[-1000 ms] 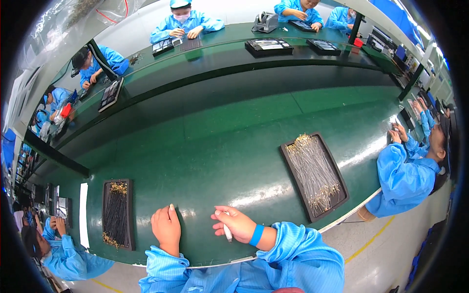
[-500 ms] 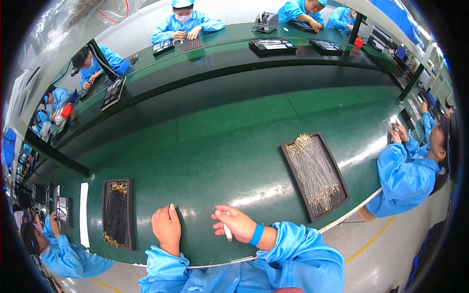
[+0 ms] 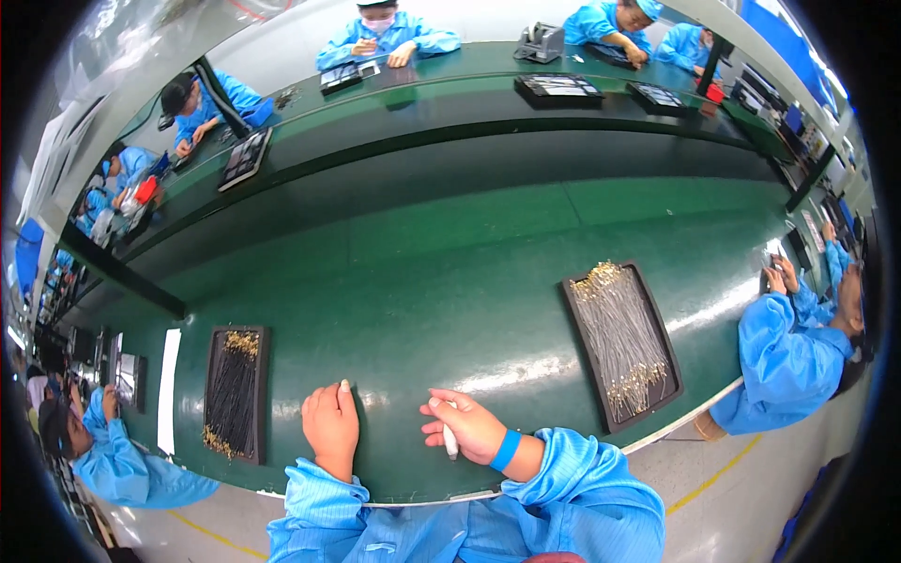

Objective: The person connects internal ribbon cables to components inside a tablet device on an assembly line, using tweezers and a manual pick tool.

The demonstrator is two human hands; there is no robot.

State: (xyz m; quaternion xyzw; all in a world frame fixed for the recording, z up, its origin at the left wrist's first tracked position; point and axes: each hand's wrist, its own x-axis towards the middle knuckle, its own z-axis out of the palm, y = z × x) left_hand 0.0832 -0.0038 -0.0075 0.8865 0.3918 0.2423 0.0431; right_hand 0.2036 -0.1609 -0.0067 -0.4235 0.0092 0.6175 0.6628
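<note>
- A small white stick-shaped piece [image 3: 450, 439] lies low in the frame, just right of centre, pinched in the curled fingers of the right hand [image 3: 466, 429]; it points down toward the near edge of the counter, and its finer detail is too small to tell.
- The right hand rests on the glossy dark green counter [image 3: 469, 281], with a bright blue band [image 3: 506, 450] round its wrist and a blue sleeve behind.
- The left hand [image 3: 330, 425] lies just beside it to the left, apart from it, knuckles up and fingers folded under, one fingertip stretched onto the counter; it holds nothing that can be seen.
- At right of centre a long black rectangular tray [image 3: 660, 328] sits slanted, filled with thin grey wires with gold-coloured ends bunched at its upper and lower ends.
- At lower left a narrower black tray [image 3: 262, 394] stands almost upright in the frame, holding dark wires with gold ends.
- Between the two trays, above both hands, the counter is a broad bare green stretch.
- The counter's pale near edge curves just below the wrists.
- At far right a person in a blue coat [image 3: 784, 361] bends at the counter's edge.
</note>
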